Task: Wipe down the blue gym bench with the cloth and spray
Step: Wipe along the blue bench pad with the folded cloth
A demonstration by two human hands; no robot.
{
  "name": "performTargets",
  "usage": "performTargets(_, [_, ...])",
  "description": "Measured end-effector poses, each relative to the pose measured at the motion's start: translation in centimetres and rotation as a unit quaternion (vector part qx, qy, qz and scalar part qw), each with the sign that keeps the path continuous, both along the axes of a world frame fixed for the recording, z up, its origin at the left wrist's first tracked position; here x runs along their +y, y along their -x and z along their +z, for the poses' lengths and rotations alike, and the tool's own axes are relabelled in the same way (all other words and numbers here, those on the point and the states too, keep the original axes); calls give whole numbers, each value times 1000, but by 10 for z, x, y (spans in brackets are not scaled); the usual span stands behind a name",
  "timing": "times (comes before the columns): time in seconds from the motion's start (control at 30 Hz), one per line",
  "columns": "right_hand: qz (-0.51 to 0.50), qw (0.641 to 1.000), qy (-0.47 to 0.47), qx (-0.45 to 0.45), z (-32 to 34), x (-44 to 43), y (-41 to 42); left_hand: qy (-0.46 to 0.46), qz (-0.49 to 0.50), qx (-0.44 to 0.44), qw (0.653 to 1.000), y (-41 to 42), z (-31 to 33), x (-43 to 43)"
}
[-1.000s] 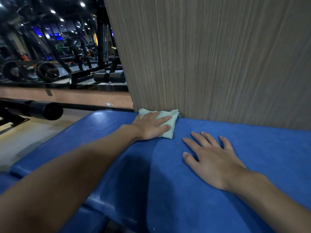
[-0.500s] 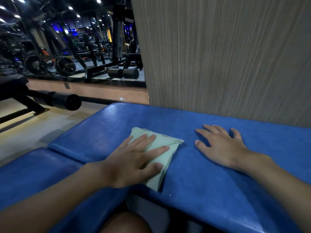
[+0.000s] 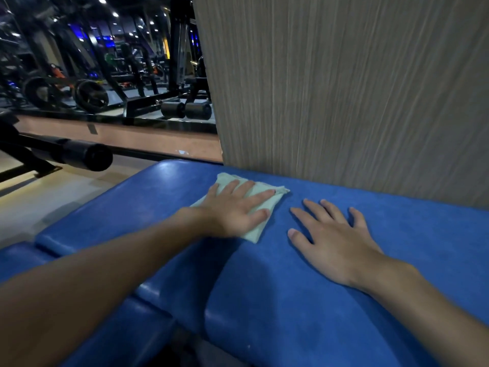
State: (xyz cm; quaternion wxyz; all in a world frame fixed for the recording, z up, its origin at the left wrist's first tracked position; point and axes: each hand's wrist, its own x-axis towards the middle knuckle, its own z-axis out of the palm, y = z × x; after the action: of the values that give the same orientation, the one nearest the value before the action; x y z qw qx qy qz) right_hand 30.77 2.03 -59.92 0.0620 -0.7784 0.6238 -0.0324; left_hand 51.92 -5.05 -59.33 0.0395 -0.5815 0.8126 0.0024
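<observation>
Two flat palms work the blue bench [image 3: 304, 300], which abuts a wood-grain panel [image 3: 344, 88]. The right hand [image 3: 333, 242], fingers spread and empty, likely braces; the left hand [image 3: 235, 207] presses the folded green cloth [image 3: 260, 205] flat for wiping.

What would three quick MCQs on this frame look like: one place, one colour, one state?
1. Where is the cloth?
A. on the floor
B. on the blue bench, near the wood-grain panel
C. draped over a barbell

2. Cloth colour?
A. red
B. pale green
C. black

3. Right hand state?
A. gripping a spray bottle
B. raised off the bench
C. flat on the bench, fingers spread, holding nothing

Answers:
1 B: the left hand presses it onto the pad close to the panel.
2 B: it shows mint against the blue.
3 C: palm down, nothing in it.
</observation>
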Motion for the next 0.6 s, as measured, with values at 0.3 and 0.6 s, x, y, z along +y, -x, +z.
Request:
performTargets(0.3, [3,1000,4,-4,0,-2,2,-19,13,19,1000,19,3,-64])
performTargets(0.6, [-13,1000,-7,-14,6,1,-1,14,-46,-15,999,-43,0,79])
